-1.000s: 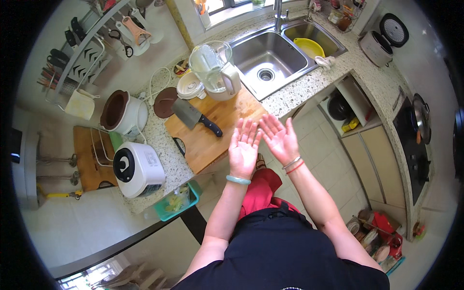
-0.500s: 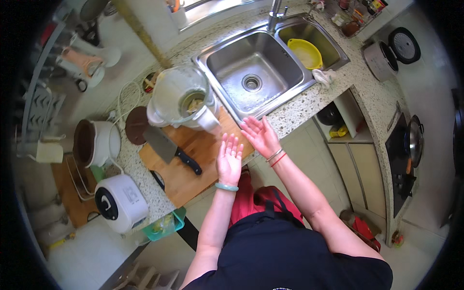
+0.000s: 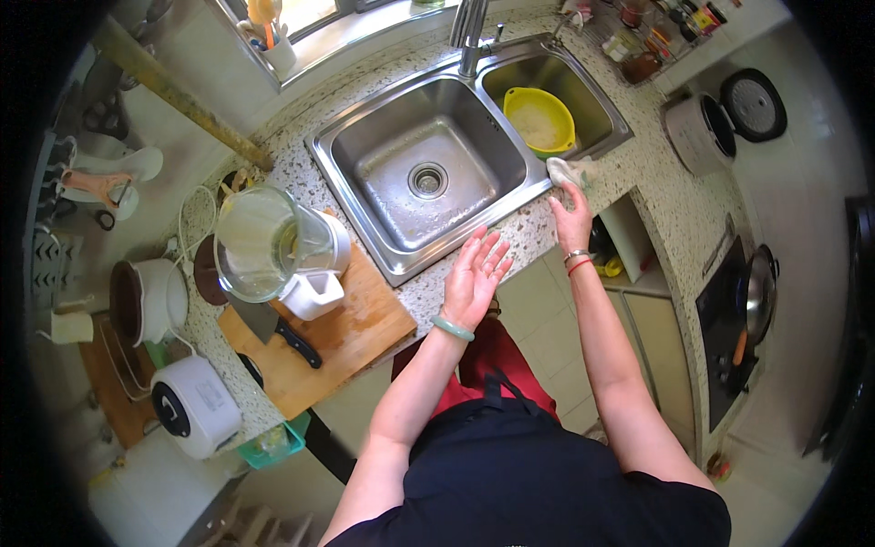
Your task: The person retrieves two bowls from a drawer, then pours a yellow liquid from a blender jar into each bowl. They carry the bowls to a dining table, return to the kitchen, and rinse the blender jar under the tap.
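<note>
My left hand (image 3: 473,282), with a pale green bangle at the wrist, is held palm up over the counter's front edge beside the sink. Its fingers are stretched and it holds nothing. Further right, my right hand (image 3: 571,221) reaches to a crumpled white cloth (image 3: 569,170) on the counter by the sink's right corner. Its fingertips are at the cloth's near edge, thumb and fingers apart; whether they touch it I cannot tell. Left of my hands, a glass blender jug (image 3: 264,244) with a white handle stands at the wooden cutting board (image 3: 355,342), where a cleaver (image 3: 298,344) lies.
A double steel sink (image 3: 415,137) holds a yellow basin (image 3: 540,120) in its right bowl. An open rice cooker (image 3: 697,135) stands on the right, with a wok (image 3: 758,292) on the stove. At left are a white appliance (image 3: 196,406) and a white pot (image 3: 164,296).
My hands have moved apart: the right one has gone right to the white cloth, and the left one has moved to the sink's front edge. The view has shifted right.
</note>
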`<move>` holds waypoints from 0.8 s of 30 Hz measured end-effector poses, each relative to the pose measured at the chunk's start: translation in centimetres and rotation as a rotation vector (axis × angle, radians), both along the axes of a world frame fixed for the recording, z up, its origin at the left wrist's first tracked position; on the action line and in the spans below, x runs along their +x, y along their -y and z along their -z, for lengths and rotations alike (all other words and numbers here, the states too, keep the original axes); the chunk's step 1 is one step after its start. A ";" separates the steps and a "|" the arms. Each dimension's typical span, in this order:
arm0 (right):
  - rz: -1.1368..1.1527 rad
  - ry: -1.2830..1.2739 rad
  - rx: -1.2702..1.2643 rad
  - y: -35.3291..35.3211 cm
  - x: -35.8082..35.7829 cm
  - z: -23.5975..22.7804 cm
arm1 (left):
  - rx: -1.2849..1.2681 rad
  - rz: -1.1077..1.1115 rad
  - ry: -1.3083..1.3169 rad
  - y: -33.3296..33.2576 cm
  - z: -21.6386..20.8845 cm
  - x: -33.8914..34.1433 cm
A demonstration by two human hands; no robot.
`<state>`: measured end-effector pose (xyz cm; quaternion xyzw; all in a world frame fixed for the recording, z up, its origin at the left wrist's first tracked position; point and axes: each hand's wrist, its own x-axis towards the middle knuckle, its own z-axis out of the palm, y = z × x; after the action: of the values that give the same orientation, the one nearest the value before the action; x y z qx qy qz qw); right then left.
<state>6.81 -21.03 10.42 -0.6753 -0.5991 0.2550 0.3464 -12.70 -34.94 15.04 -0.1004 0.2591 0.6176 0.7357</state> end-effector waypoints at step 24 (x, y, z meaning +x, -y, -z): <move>-1.326 0.017 0.280 15.2 -21.6 -4.2 | -0.663 -0.963 -1.151 12.1 1.2 -2.7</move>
<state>-14.81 -36.24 14.63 -0.1158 -0.9168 0.3280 0.1962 -15.43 -47.00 13.87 -0.0802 0.6936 0.7120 0.0739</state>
